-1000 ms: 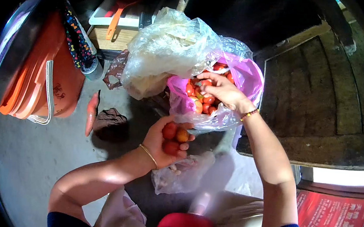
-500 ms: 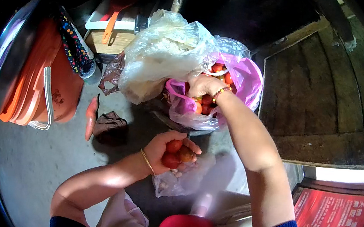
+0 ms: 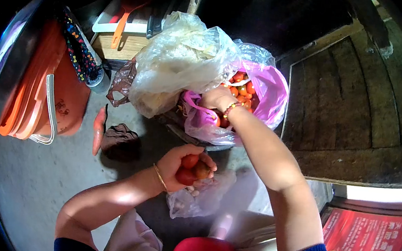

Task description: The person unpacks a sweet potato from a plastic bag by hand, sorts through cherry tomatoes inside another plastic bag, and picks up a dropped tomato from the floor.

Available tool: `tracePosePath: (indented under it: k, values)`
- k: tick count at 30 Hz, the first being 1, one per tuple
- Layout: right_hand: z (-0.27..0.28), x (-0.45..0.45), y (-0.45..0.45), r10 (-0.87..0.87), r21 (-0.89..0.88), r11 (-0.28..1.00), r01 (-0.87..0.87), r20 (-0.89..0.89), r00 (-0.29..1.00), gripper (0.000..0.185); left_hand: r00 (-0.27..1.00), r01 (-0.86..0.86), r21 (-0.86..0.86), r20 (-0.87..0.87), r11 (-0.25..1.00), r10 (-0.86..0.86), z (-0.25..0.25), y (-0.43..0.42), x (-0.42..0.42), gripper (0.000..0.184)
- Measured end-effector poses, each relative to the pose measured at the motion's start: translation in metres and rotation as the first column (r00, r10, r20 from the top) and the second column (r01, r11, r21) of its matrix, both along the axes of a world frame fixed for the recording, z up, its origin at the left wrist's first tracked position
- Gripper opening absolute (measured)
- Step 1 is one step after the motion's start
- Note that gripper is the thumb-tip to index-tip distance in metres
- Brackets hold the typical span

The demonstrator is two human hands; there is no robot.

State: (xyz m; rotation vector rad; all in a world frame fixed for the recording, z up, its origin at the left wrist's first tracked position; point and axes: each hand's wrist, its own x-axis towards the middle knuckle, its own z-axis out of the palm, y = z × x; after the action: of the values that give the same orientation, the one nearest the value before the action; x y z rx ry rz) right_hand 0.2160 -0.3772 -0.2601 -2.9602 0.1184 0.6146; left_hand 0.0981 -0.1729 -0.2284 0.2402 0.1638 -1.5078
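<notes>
Three small tomatoes [image 3: 187,176] lie in my left hand [image 3: 177,166], whose fingers curl round them below the bags. My right hand [image 3: 217,99] reaches into the left side of a pink plastic bag [image 3: 272,91] full of small red and orange tomatoes [image 3: 243,93]. Its fingers are hidden by the bag edge and a clear plastic bag. That crumpled clear bag [image 3: 183,58] sits against the pink one, to its left. Under my left hand, a small clear bag [image 3: 201,198] with pale pieces inside lies on the floor.
Stacked orange buckets [image 3: 70,103] stand at the left. A sweet potato [image 3: 98,130] and a dark lump [image 3: 121,142] are on the floor. An orange spatula [image 3: 120,28] rests on a white tray [image 3: 137,28] behind. Wooden panelling [image 3: 343,100] and a red printed sheet [image 3: 369,238] are at the right.
My right hand has moved left and deeper into the pink bag, and its fingers have gone out of sight. My left hand has shifted slightly, still with the tomatoes.
</notes>
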Motion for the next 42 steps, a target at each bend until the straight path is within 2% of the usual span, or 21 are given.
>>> tracePosePath:
  k: [4, 6, 9, 11, 15, 18, 20, 22, 24, 25, 27, 28, 29, 30, 31, 32, 35, 37, 38, 40, 42]
  values:
    - [-0.047, 0.012, -0.006, -0.097, 0.016, 0.995, 0.096, 0.124, 0.987, 0.043, 1.0, -0.025, -0.037, 0.004, 0.999, 0.025, 0.0, 0.001, 0.003, 0.04]
    - [-0.036, 0.01, 0.0, -0.088, -0.001, 0.996, 0.089, 0.155, 0.984, 0.043, 0.999, -0.052, 0.056, -0.003, 0.997, 0.052, 0.003, 0.001, 0.004, 0.037]
    - [-0.003, 0.001, 0.006, -0.108, 0.023, 0.994, 0.107, 0.019, 0.994, 0.04, 0.998, -0.06, 0.062, 0.034, 0.996, 0.058, 0.0, 0.003, 0.004, 0.039]
    - [0.016, -0.004, 0.012, -0.019, -0.096, 0.995, 0.007, -0.121, 0.992, 0.038, 0.997, -0.072, 0.066, 0.043, 0.995, 0.069, -0.001, 0.004, 0.004, 0.039]
    - [0.026, -0.01, 0.012, -0.032, -0.031, 0.999, 0.031, -0.06, 0.998, 0.038, 0.996, -0.086, 0.085, 0.007, 0.993, 0.086, 0.003, 0.001, 0.004, 0.041]
    - [0.041, -0.013, 0.009, -0.051, -0.158, 0.987, 0.04, -0.068, 0.996, 0.038, 0.995, -0.09, 0.019, -0.034, 0.996, 0.09, 0.005, 0.002, 0.004, 0.046]
    - [0.064, -0.022, -0.009, -0.065, -0.062, 0.996, 0.063, -0.027, 0.998, 0.038, 0.994, -0.107, -0.033, -0.026, 0.994, 0.106, 0.001, 0.006, 0.005, 0.046]
    - [0.094, -0.037, -0.028, -0.069, 0.27, 0.961, 0.06, 0.023, 0.997, 0.033, 0.992, -0.126, -0.099, -0.009, 0.987, 0.126, 0.002, 0.007, 0.005, 0.047]
    - [0.114, -0.068, -0.03, -0.18, 0.802, 0.546, 0.242, -0.17, 0.969, 0.026, 0.99, -0.119, -0.003, 0.078, 0.993, 0.119, 0.012, 0.006, 0.006, 0.055]
    - [0.135, -0.087, -0.019, -0.074, 0.78, 0.616, 0.107, -0.078, 0.994, 0.027, 0.991, -0.112, -0.003, 0.079, 0.994, 0.112, 0.017, 0.005, 0.005, 0.055]
    - [0.133, -0.116, -0.003, 0.174, 0.782, 0.597, -0.179, 0.092, 0.98, 0.027, 0.977, -0.068, 0.011, 0.203, 0.998, 0.064, 0.026, 0.0, 0.001, 0.056]
    - [0.139, -0.133, 0.004, 0.234, 0.683, 0.699, -0.211, 0.06, 0.97, 0.025, 0.977, -0.057, 0.009, 0.206, 0.998, 0.054, 0.017, -0.002, 0.0, 0.056]
    - [0.136, -0.144, 0.015, 0.25, 0.575, 0.785, -0.23, 0.046, 0.967, 0.024, 0.986, 0.042, -0.099, 0.162, 0.994, -0.025, 0.0, -0.003, 0.0, 0.056]
    - [0.134, -0.15, 0.022, 0.321, 0.466, 0.785, -0.408, 0.258, 0.911, 0.028, 0.986, 0.132, -0.207, 0.126, 0.969, -0.107, -0.007, -0.004, -0.002, 0.057]
    - [0.136, -0.157, 0.028, 0.246, 0.516, 0.769, -0.378, 0.308, 0.919, 0.029, 0.969, 0.186, -0.024, 0.169, 0.982, -0.179, -0.01, -0.002, -0.007, 0.055]
    - [0.14, -0.159, 0.031, 0.206, 0.541, 0.758, -0.364, 0.331, 0.921, 0.029, 0.968, 0.187, -0.02, 0.172, 0.982, -0.181, -0.01, -0.001, -0.01, 0.055]
    - [0.148, -0.163, 0.036, -0.019, 0.623, 0.774, -0.118, 0.209, 0.978, 0.028, 0.971, 0.153, 0.035, 0.182, 0.988, -0.157, -0.002, 0.003, -0.013, 0.054]
    - [0.138, -0.165, 0.038, -0.084, 0.658, 0.744, -0.117, 0.266, 0.96, 0.025, 0.993, -0.114, 0.002, 0.007, 0.993, 0.114, 0.017, 0.005, -0.016, 0.052]
    - [0.13, -0.167, 0.039, -0.15, 0.689, 0.715, -0.121, 0.32, 0.936, 0.023, 0.994, -0.113, 0.001, 0.005, 0.994, 0.113, 0.016, 0.005, -0.017, 0.052]
    - [0.117, -0.172, 0.047, -0.057, 0.671, 0.698, -0.249, 0.399, 0.915, 0.019, 0.957, -0.286, -0.167, -0.105, 0.944, 0.271, 0.013, 0.003, -0.02, 0.051]
    - [0.111, -0.173, 0.057, -0.007, 0.636, 0.717, -0.285, 0.416, 0.91, 0.024, 0.935, -0.345, -0.125, -0.135, 0.93, 0.329, 0.003, 0.005, -0.024, 0.051]
